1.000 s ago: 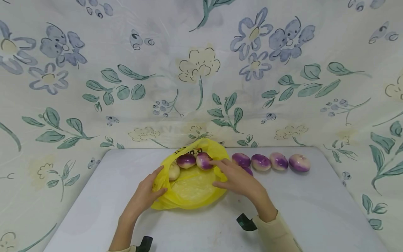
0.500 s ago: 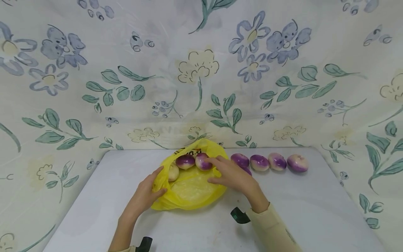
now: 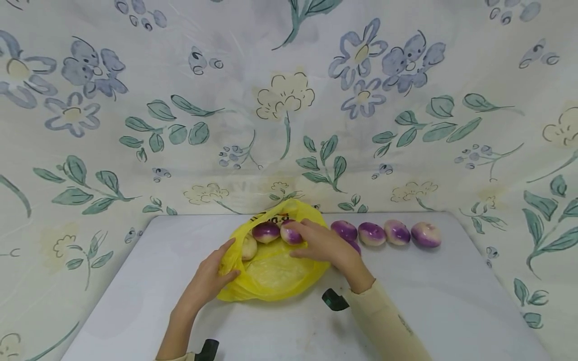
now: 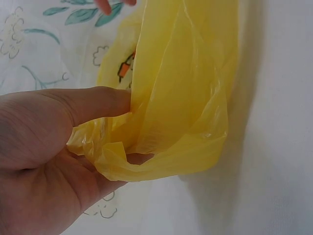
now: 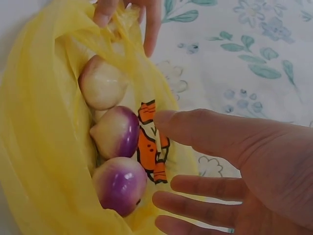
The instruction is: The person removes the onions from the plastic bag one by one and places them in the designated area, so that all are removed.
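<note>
A yellow plastic bag [image 3: 275, 288] lies on the table with its mouth spread, seen in all views. Inside are purple-and-white turnips [image 3: 266, 232], and three show clearly in the right wrist view, the lowest turnip [image 5: 120, 186] mostly purple. My left hand [image 3: 209, 273] holds the bag's left rim between thumb and fingers; in the left wrist view, folds of plastic partly hide its fingers. My right hand [image 3: 325, 245] reaches over the bag's right side, beside the rightmost turnip inside. Its fingers are extended and hold nothing in the right wrist view.
A row of several turnips [image 3: 398, 232] stands right of the bag on the white table [image 3: 406, 301]. One more is partly hidden behind my right hand. A flowered cloth [image 3: 289, 125] hangs behind the table's far edge.
My right hand has moved left and slightly up, further over the bag mouth, now partly covering the rightmost turnip inside. The left hand and the bag stay nearly the same.
</note>
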{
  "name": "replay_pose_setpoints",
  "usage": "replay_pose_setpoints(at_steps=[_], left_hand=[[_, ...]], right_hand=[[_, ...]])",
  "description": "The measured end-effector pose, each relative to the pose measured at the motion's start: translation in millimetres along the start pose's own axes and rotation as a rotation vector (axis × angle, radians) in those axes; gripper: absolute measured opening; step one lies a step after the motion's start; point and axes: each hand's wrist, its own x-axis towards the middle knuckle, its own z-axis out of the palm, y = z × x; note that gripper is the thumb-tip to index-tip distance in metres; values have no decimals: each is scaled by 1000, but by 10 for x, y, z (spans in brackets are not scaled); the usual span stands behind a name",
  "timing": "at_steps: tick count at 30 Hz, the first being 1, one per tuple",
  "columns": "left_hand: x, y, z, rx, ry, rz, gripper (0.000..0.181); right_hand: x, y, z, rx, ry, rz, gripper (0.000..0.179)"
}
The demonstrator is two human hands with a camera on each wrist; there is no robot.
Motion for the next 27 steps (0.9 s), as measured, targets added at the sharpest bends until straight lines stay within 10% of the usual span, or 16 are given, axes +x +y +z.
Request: replay_pose_setpoints(at_steps=[27], left_hand=[[16,-18,23,-5,-1,3,77]], right_hand=[[389,123,105,85,51,99,64]])
